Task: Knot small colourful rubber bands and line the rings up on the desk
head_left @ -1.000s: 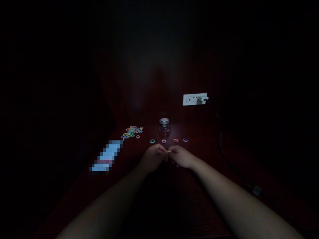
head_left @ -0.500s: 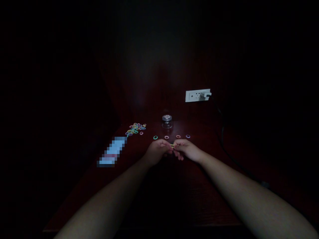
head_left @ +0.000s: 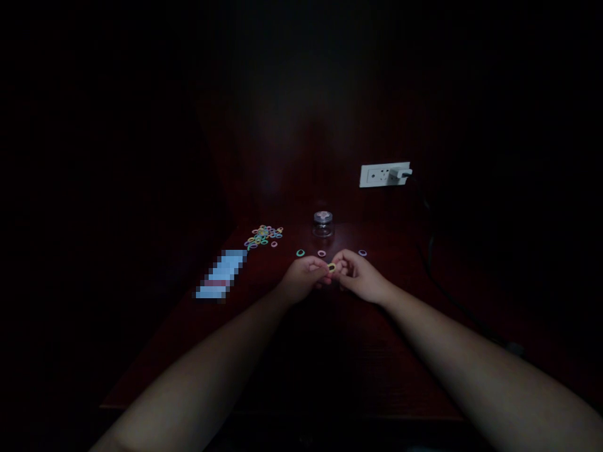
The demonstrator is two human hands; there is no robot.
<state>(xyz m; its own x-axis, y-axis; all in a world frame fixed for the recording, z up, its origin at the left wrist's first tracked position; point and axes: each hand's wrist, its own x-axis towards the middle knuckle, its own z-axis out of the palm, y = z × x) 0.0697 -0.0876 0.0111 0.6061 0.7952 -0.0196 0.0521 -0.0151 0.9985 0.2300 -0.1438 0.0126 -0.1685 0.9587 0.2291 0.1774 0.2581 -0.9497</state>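
A small yellow hair tie (head_left: 331, 264) is between my two hands, its loop showing a dark opening. My left hand (head_left: 304, 279) pinches its left side with thumb and fingers. From the right, my right hand (head_left: 362, 281) has its fingertips closed on the other side of it. Just beyond the hands, a green hair tie (head_left: 300, 255), a pink hair tie (head_left: 321, 256) and a purple hair tie (head_left: 365, 254) lie in a row on the dark red table (head_left: 264, 351). The stretch of row behind my right hand is hidden.
A lidded clear jar (head_left: 323, 226) stands behind the row. To its left lies a loose pile of coloured hair ties (head_left: 264, 233), with a pixelated, bright flat rectangle (head_left: 221, 274) nearer me. A wall socket (head_left: 384, 175) holds a plug, whose dark cable (head_left: 431, 242) runs down the right side.
The yellow hair tie has turned from stretched strands into an open loop facing me. My right hand has tilted up, covering the orange hair tie. The whole view has shifted slightly.
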